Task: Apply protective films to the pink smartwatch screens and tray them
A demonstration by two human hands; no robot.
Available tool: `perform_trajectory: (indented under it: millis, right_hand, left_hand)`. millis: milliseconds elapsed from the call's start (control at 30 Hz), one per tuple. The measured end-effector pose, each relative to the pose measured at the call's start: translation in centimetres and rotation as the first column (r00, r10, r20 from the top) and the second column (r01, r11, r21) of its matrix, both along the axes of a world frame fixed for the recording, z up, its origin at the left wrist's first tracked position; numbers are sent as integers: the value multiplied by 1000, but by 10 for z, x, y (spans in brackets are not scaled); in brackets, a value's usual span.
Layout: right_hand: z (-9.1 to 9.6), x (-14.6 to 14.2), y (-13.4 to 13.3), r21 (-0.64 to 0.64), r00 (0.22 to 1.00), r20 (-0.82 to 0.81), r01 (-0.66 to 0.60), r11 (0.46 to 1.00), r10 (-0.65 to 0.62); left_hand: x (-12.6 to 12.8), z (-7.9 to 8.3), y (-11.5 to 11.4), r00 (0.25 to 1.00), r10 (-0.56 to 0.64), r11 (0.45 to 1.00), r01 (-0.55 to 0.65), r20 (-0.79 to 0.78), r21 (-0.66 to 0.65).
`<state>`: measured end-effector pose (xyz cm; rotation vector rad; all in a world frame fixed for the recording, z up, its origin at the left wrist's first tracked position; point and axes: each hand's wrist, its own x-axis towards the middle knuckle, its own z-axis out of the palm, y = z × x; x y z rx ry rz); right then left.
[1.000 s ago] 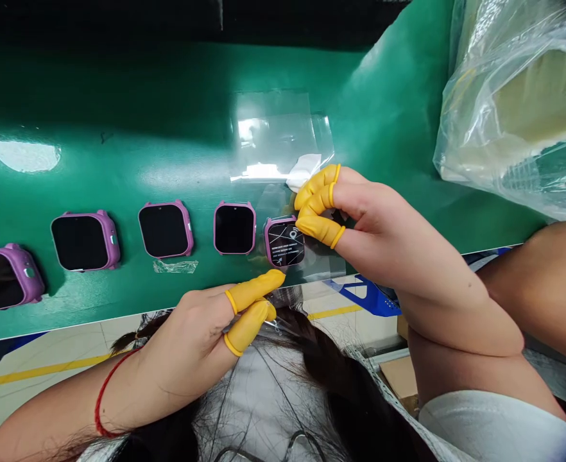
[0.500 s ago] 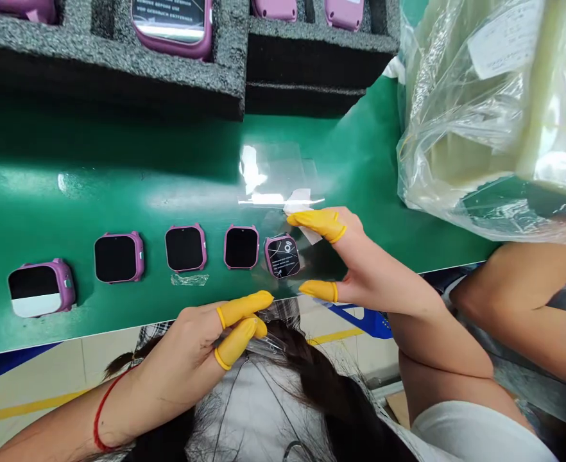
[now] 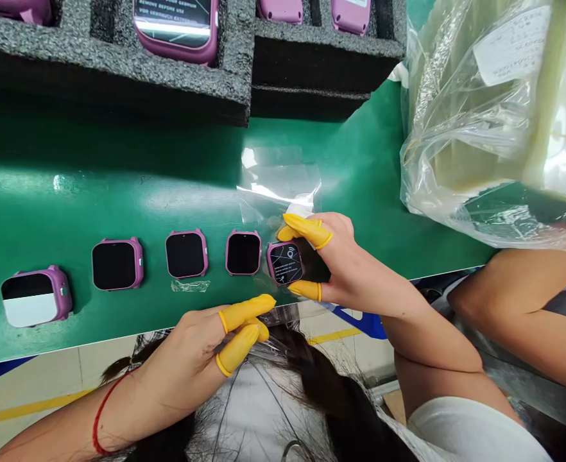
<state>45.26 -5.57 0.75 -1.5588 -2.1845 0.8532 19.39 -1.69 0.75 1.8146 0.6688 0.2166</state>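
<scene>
We see the printed watch [image 3: 285, 264] lying face up on the green bench [image 3: 158, 192], near the front edge, at the right end of a row of five. Our right hand [image 3: 348, 263] is spread around it, thumb by the lower edge and fingers by the upper one; we cannot tell whether they grip it. Our left hand [image 3: 206, 337] is at the bench edge, forefinger stretched toward that watch, thumb and another finger drawn together below; we cannot tell if anything clear sits between them. Both hands wear yellow caps [image 3: 247, 311] on thumb and fingers (our left wrist also has a red cord [image 3: 97, 417]). To the left lie four dark watches [image 3: 243, 253], the farthest with a pale band across its lower half, film or glare. A clear strip [image 3: 190, 286] lies just below the second of these from the right. Beyond the printed watch are clear sheets [image 3: 280, 179] and a white scrap [image 3: 301, 204]. Foam [image 3: 235, 77] at the top holds more watches [image 3: 180, 38]; a clear bag [image 3: 432, 167] sits at right.
</scene>
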Motion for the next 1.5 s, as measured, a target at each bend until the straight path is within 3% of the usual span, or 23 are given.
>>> perform_trajectory:
  millis: [133,300,400,567,633,700,767,800,900,967,1267,1500]
  right_hand:
    - [-4,0,2,16,1000,-26,4,1000,-4]
    - [-3,-4,-2,75,979,-195,73,995,-57]
    - [8,-16,-8,33,945,-319,88,996,-73]
    - [26,-43,-22,-89,885,-453,74,993,-107]
    - [30,-48,-27,-189,816,-550,86,978,-178]
    - [31,-51,-29,-355,672,-666,95,930,-323]
    - [32,-54,-28,-539,536,-686,81,838,-492]
    - [32,-56,-26,-615,506,-661,60,787,-555]
    - [35,-65,-21,-736,498,-600,-38,676,-626]
    - [36,-73,-20,-762,479,-594,-78,642,-647]
    - [35,-88,-22,-782,441,-601,-153,604,-666]
    - [37,-92,-17,-759,495,-618,-175,627,-610]
  left_hand:
    - [2,2,1,999,-9,997,6,-42,-76]
    - [7,7,-4,996,84,927,-88,-28,-366]
    - [14,9,-6,982,170,865,-108,84,-490]
    - [19,13,-6,975,170,851,-71,145,-521]
    - [16,16,-6,967,221,842,-126,123,-524]
    - [10,20,-8,958,273,829,-184,94,-528]
    - [3,23,-11,952,300,824,-227,61,-519]
    - [1,25,-13,952,303,827,-235,53,-511]
    - [-6,27,-18,959,280,847,-223,50,-482]
    - [-10,27,-21,962,266,857,-210,55,-471]
    - [-24,27,-21,960,256,856,-170,114,-489]
    - [-31,27,-20,961,253,831,-154,116,-535]
